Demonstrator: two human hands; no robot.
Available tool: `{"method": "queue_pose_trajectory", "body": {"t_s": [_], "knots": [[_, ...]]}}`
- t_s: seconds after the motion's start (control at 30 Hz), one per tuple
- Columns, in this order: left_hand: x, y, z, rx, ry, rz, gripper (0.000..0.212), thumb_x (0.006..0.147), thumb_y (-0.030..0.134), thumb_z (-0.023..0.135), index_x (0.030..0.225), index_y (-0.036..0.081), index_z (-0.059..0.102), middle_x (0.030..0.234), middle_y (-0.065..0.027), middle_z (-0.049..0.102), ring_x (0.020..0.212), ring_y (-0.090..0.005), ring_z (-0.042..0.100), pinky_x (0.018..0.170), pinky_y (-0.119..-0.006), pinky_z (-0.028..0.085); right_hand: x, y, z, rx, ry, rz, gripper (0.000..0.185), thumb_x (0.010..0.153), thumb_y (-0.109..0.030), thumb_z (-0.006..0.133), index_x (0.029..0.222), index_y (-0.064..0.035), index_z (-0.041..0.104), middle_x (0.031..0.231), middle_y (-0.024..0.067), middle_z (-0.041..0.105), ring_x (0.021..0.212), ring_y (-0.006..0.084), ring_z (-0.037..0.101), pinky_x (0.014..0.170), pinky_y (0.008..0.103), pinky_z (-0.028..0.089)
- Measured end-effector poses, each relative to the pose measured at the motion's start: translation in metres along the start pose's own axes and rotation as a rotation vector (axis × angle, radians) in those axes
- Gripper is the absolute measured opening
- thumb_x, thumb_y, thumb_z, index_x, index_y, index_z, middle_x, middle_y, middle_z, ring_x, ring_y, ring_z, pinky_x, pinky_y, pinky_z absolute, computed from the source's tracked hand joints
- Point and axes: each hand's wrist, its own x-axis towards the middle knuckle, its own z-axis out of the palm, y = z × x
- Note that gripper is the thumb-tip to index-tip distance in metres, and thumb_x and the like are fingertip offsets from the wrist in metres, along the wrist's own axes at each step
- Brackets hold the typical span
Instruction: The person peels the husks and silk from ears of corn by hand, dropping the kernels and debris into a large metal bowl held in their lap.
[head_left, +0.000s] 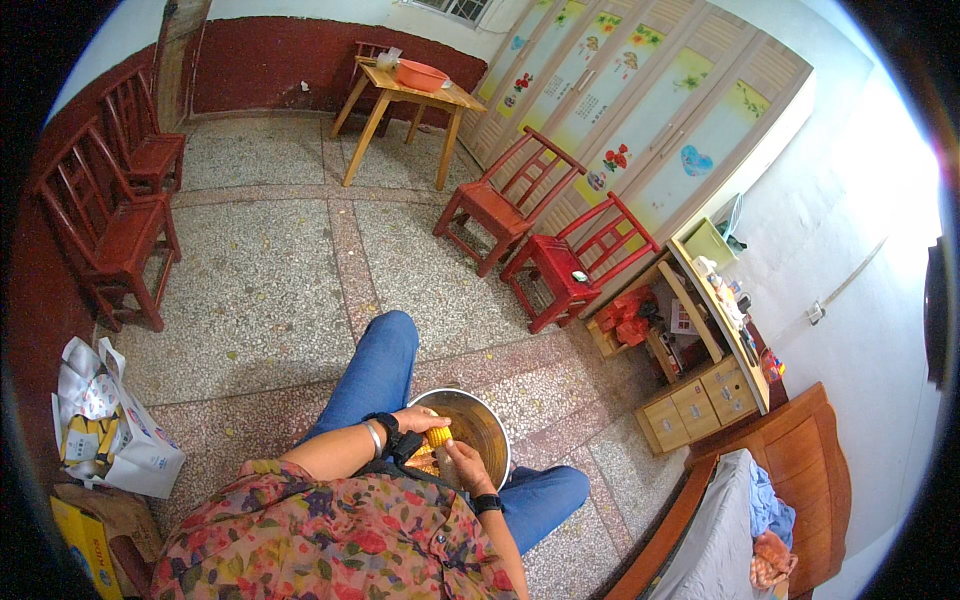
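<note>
A yellow ear of corn (439, 436) is held over a wide metal basin (504, 442) between my knees. My left hand (415, 419) grips the ear from the left, its thumb lying along the top. From the lower right, my right hand (468, 462) has its thumb and fingers against the kernels. Loose yellow pieces, probably kernels, show low in the basin, partly covered by my hands. Something pale lies beneath my right hand; what it is I cannot tell.
Two red wooden chairs (487, 210) stand ahead, one with a small object on its seat. A wooden table (386, 86) bears an orange basin (420, 75). White bags (146, 457) sit at left. To the right are a desk (694, 416) and a bed (705, 532).
</note>
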Motion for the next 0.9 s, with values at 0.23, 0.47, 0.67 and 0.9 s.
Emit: {"method": "queue_pose_trajectory", "body": {"t_s": [0.23, 0.47, 0.67, 0.9], "knots": [[-0.010, 0.012, 0.002, -0.050, -0.030, -0.034, 0.039, 0.084, 0.045, 0.050, 0.084, 0.008, 0.062, 0.070, 0.0007, 0.058, 0.052, -0.0076, 0.049, 0.047, -0.020, 0.042, 0.008, 0.010, -0.007, -0.057, 0.009, -0.035, 0.037, 0.086, -0.033, 0.053, 0.101, 0.0000, 0.057, 0.085, 0.0027, 0.059, 0.073, 0.0102, 0.054, 0.065, 0.0232, 0.044], [0.007, -0.009, -0.003, -0.069, -0.013, -0.046, 0.036, 0.083, 0.043, 0.052, 0.088, 0.009, 0.062, 0.076, 0.0014, 0.060, 0.062, -0.0088, 0.054, 0.051, -0.022, 0.043, 0.005, 0.007, -0.003, -0.050, -0.005, -0.052, 0.034, 0.086, -0.030, 0.053, 0.099, 0.0006, 0.057, 0.083, 0.0024, 0.059, 0.070, 0.0104, 0.055, 0.063, 0.0224, 0.045], [0.009, -0.005, -0.001, -0.084, -0.028, -0.022, 0.033, 0.082, 0.041, 0.054, 0.089, 0.009, 0.062, 0.078, 0.0018, 0.060, 0.065, -0.0093, 0.054, 0.052, -0.023, 0.044, 0.007, 0.013, -0.009, -0.029, 0.003, -0.058, 0.033, 0.086, -0.029, 0.053, 0.100, 0.0010, 0.057, 0.084, 0.0023, 0.059, 0.070, 0.0104, 0.055, 0.064, 0.0229, 0.045], [0.008, -0.006, -0.003, -0.045, 0.026, -0.022, 0.032, 0.082, 0.039, 0.055, 0.088, 0.009, 0.062, 0.078, 0.0008, 0.060, 0.064, -0.0094, 0.055, 0.052, -0.023, 0.044, -0.001, 0.001, -0.002, -0.011, 0.010, -0.051, 0.034, 0.085, -0.028, 0.055, 0.103, 0.0015, 0.057, 0.086, 0.0025, 0.060, 0.072, 0.0102, 0.055, 0.066, 0.0231, 0.045]]}}
